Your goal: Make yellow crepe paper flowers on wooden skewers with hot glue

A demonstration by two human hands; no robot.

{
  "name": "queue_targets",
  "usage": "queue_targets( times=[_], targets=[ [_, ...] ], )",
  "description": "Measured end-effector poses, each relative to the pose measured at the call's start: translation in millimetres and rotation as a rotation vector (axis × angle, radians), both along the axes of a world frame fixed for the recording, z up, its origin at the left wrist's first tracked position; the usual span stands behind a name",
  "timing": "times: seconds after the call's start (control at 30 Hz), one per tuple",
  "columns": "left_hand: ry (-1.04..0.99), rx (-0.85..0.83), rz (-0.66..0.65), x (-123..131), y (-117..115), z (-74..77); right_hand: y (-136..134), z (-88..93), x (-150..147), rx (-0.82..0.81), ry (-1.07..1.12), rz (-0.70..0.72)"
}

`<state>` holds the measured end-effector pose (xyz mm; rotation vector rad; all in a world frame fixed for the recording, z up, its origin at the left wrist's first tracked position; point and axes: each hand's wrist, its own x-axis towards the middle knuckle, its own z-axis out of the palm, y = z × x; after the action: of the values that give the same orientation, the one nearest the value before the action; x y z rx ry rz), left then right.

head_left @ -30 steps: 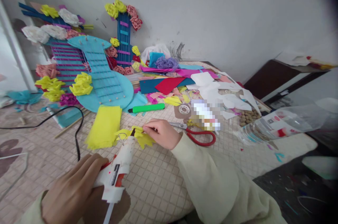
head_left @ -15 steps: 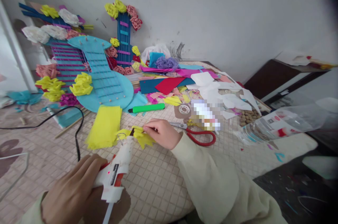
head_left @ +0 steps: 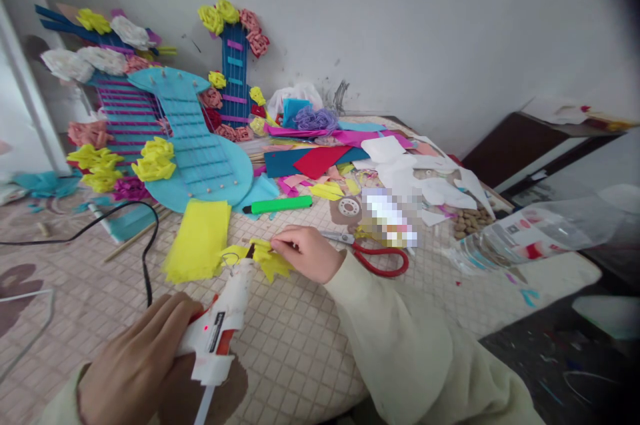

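Glue stick: a pale rod [head_left: 204, 406], out of the gun's back end, nearest you.
Left hand: your left hand [head_left: 143, 351], fingers curled around the gun's handle; whether the trigger is squeezed, you cannot tell from here.
Glue gun: white hot-glue gun [head_left: 239, 295], red light showing, nozzle aimed away from you.
Gun lettering: small pale characters on a black label [head_left: 217, 331]; too fine to read, no brand made out.
Right hand: your right hand [head_left: 310, 253], thumb and fingers pinched narrow on paper.
Yellow crepe piece: notched-edge paper [head_left: 275, 269], low over the tiled tabletop [head_left: 290, 338], at the dark nozzle tip; contact cannot be told.
Handling: best to pinch well back from the hot tip, steady the gun, and lay a thin, even bead; thin paper probably soaks and tears under too much glue.
Yellow stack: flat crepe sheets [head_left: 197, 238], just left of the piece.
Scissors: red-handled pair [head_left: 383, 266], right of your right hand.
Bottle: clear plastic [head_left: 530, 235], lying tilted; printed label with a red patch, wording illegible.
Marker: green, dark-ended [head_left: 281, 205], no writing legible.
Cutout: light-blue, guitar-shaped, strung [head_left: 213, 158], at the back.
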<state>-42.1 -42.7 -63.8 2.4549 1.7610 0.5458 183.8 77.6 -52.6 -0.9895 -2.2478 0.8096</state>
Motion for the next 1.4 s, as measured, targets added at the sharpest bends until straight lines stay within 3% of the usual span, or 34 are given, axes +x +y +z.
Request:
queue_targets(
  times=[1.0, 1.4],
  targets=[
    [0.036, 0.071, -0.062, 0.8, 0.7, 0.9, -0.9, 1.0, 0.5, 0.025, -0.004, -0.006],
    [0.118, 0.138, -0.084, -3.7, 1.5, 1.1, -2.4, -0.8, 0.1, 0.137, -0.054, 0.017]
  ],
)
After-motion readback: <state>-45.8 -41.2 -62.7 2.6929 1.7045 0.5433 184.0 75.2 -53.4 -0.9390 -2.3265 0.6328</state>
